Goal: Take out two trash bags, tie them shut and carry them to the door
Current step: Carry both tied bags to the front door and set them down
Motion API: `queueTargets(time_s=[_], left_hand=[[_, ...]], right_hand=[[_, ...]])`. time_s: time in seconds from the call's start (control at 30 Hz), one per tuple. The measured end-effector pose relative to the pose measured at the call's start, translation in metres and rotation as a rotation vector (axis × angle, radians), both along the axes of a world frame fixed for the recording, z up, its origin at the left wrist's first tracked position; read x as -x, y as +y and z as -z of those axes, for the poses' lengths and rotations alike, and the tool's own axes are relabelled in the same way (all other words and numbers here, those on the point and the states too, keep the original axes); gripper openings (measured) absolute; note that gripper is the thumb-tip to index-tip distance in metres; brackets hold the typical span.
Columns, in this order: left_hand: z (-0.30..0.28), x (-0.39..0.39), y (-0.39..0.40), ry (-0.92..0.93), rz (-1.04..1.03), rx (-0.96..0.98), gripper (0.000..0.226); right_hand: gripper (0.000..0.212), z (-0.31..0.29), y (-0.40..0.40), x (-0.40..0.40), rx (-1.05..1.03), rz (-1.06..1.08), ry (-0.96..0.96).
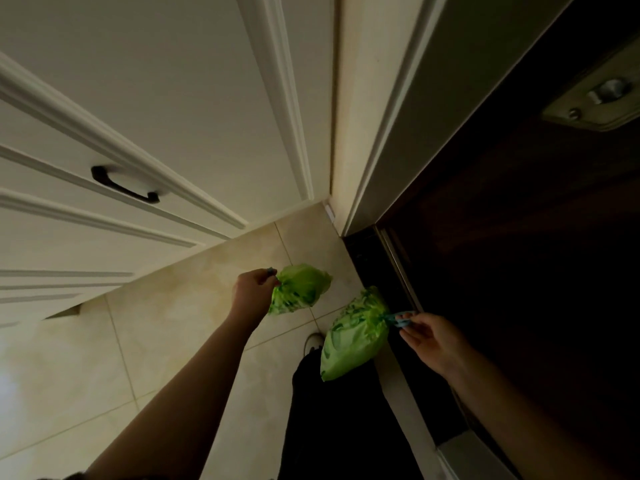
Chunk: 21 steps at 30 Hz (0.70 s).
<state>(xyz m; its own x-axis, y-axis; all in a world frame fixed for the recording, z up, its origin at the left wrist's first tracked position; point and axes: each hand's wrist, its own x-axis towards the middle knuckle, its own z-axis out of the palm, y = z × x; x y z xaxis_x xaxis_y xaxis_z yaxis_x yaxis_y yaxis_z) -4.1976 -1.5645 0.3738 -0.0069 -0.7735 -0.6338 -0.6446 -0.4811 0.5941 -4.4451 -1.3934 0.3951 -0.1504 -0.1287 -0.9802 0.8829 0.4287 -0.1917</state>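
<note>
Seen from above, looking down at pale floor tiles (pixel 180 327) in a dim hallway corner. Left hand (pixel 252 293) stretched forward, grip closed round the gathered neck of a green trash bag (pixel 300 288), fingers curled tight, a scrap of blue drawstring (pixel 270 270) showing at the knuckles. Bag hung from that fist, held clear above the tiles, near the base of the white cabinet (pixel 145 109) and just left of the door threshold. Right hand (pixel 431 341) held lower and closer in, grip pinching the blue tie (pixel 398 319) of a second green trash bag (pixel 355 336) between thumb and fingertips, remaining fingers loosely bent. Second bag slung leftward from the pinch, tilted, its lower end in front of a dark trouser leg (pixel 332 420); beside the dark door (pixel 519 237), contact with the door frame impossible to judge. Both bags cinched at the neck, wrinkled near the ties. Tip of a pale shoe (pixel 313 342) visible on the tiles between the bags. White door frame (pixel 377 116) rising at the corner, metal lock plate (pixel 599 102) on the door at upper right. Black drawer handle (pixel 124 184) fixed on the cabinet front at left.
</note>
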Motion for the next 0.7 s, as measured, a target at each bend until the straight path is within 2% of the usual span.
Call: queueTargets(time_s=[0.2, 0.37, 0.5, 0.7], left_hand=[[0.036, 0.015, -0.016, -0.03, 0.12, -0.044, 0.028], [0.065, 0.023, -0.041, -0.046, 0.137, -0.073, 0.029], [0.084, 0.038, -0.069, 0.016, 0.113, -0.12, 0.033], [0.095, 0.08, -0.112, 0.101, 0.097, -0.029, 0.028]], right_hand=[[0.024, 0.049, -0.032, 0.019, -0.006, 0.08, 0.019], [0.029, 0.084, -0.07, 0.038, 0.02, 0.111, 0.058], [0.028, 0.107, -0.105, 0.052, 0.124, 0.101, 0.084], [0.027, 0.121, -0.156, 0.082, 0.223, 0.033, 0.222]])
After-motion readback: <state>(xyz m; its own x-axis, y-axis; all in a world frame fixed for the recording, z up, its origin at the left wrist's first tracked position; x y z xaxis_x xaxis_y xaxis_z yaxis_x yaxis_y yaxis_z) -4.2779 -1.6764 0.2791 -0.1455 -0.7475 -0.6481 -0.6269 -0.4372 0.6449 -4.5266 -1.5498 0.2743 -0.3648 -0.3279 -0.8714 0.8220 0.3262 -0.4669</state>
